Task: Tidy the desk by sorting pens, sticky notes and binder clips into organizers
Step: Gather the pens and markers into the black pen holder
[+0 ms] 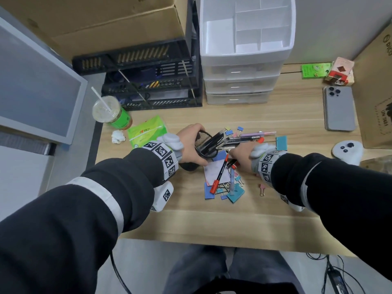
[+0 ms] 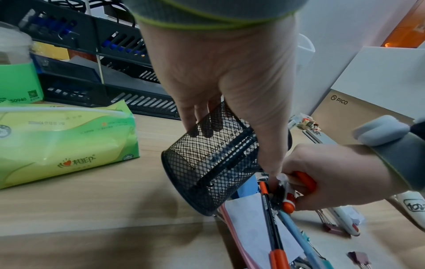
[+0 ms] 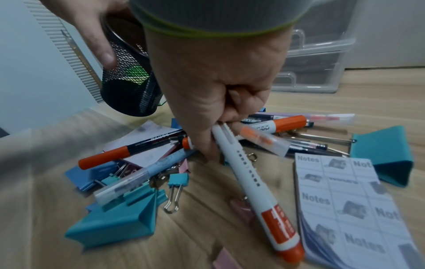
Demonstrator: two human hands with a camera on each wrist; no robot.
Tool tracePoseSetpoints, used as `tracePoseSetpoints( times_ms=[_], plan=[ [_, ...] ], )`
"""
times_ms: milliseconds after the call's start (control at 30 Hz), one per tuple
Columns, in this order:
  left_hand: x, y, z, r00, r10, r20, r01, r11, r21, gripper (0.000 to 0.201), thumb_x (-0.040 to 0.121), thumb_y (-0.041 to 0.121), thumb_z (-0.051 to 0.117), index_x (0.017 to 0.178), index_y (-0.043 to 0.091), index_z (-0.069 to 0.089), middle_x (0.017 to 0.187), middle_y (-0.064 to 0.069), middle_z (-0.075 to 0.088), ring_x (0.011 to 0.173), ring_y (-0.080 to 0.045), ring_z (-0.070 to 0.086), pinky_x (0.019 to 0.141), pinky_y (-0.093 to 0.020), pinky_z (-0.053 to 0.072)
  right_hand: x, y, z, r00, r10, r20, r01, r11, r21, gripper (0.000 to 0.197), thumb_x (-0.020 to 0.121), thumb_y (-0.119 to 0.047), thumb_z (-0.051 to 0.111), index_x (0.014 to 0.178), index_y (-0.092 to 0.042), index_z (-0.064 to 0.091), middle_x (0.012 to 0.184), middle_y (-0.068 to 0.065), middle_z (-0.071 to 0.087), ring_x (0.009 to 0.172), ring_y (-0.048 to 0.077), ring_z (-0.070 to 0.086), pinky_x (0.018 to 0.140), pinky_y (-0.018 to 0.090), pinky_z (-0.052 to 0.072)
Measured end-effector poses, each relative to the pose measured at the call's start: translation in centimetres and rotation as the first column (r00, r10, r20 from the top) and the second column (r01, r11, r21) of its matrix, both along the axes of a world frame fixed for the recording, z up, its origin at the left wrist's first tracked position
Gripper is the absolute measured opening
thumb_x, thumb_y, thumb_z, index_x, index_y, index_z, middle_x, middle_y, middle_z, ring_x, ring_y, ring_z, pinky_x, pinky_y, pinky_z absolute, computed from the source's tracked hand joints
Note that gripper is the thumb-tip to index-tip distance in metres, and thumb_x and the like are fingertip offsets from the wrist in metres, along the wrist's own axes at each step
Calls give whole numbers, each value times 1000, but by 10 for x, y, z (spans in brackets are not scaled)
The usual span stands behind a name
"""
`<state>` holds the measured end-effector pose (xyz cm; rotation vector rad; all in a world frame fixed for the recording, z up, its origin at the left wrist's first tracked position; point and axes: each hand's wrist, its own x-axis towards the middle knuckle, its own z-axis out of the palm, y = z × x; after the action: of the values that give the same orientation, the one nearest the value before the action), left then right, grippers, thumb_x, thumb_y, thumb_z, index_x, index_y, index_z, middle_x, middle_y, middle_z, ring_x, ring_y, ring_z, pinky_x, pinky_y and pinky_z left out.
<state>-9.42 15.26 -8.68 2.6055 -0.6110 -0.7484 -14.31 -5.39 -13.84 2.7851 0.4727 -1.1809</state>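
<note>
My left hand [image 1: 191, 145] grips a black mesh pen cup [image 1: 204, 145], tilted with its mouth toward the right; a few dark pens stick out of it. My right hand [image 1: 241, 154] is curled round a bundle of pens [image 1: 241, 141] beside the cup's mouth. In the right wrist view that hand [image 3: 211, 81] holds a white marker with an orange cap [image 3: 257, 191] among them. Below it on the desk lie a black marker with red ends [image 1: 219, 175], sticky notes [image 1: 216, 169], a "Notes" pad [image 3: 345, 200] and several coloured binder clips [image 1: 235, 193]. The mesh cup [image 2: 211, 163] is off the desk.
A white drawer organizer with top compartments [image 1: 244, 39] stands at the back, a black tray rack [image 1: 148, 85] to its left. An iced drink [image 1: 110, 113] and a tissue pack [image 1: 146, 132] sit at the left. A phone [image 1: 339, 109] and a white controller [image 1: 347, 151] lie at the right.
</note>
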Motion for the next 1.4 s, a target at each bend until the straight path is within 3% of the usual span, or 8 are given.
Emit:
tracePoseSetpoints(
  times_ms=[233,467,667,767,833,1033,1233,1400],
  plan=[
    [2,-1,-2,1000,13,-14,-12,999,36,97,48,44,94,128,14,49,112,-1,57,99,-18,55,87,-34,50,5,-13,5,1000,10,9,-10,1000,-6,14,94,-23,55,81,-21,58,82,0,66,73,16,66,73,33,59],
    [10,-16,7,1000,30,4,-30,996,88,100,45,45,93,129,14,48,111,-1,56,100,-20,58,88,-39,52,10,-42,41,948,-207,240,154,962,224,16,86,-31,66,77,-21,58,68,-3,59,60,17,56,52,24,39],
    [18,-27,18,1000,7,7,-9,982,189,111,44,51,93,136,13,44,115,-3,60,101,-23,61,90,-42,53,36,-62,86,688,-725,20,488,483,727,13,78,-14,75,72,-15,64,63,-4,60,55,5,54,55,22,44],
    [18,-32,20,1000,-11,2,10,980,198,108,46,46,94,135,12,44,116,-3,61,101,-24,61,89,-41,53,51,-64,103,527,-820,-222,548,129,826,25,70,-22,83,86,-6,73,78,4,71,63,5,63,62,21,53],
    [16,-36,21,999,-34,-18,37,980,194,107,46,46,94,135,12,46,116,-2,62,101,-22,61,88,-39,54,56,-59,107,480,-828,-289,526,8,850,32,61,-32,84,85,-13,75,80,4,71,65,10,61,60,23,49],
    [9,-45,18,997,-50,-58,60,982,181,97,39,54,91,121,21,52,103,5,64,88,-18,63,80,-38,57,54,-38,114,498,-812,-303,428,-74,901,20,76,-11,82,72,-26,68,68,-6,67,67,8,65,77,28,58],
    [8,-41,19,999,-16,-49,26,978,208,104,36,58,89,124,20,50,104,4,64,88,-19,63,78,-39,58,50,-36,112,445,-822,-356,434,-149,889,12,76,-7,78,76,-11,67,63,-2,62,57,6,61,63,25,54],
    [8,-37,21,999,-4,-54,17,973,232,104,31,65,85,120,24,49,99,6,65,83,-18,65,75,-39,60,50,-37,108,372,-750,-547,476,-352,806,16,77,-4,76,89,-2,65,62,3,53,49,11,47,44,22,37]
  ],
)
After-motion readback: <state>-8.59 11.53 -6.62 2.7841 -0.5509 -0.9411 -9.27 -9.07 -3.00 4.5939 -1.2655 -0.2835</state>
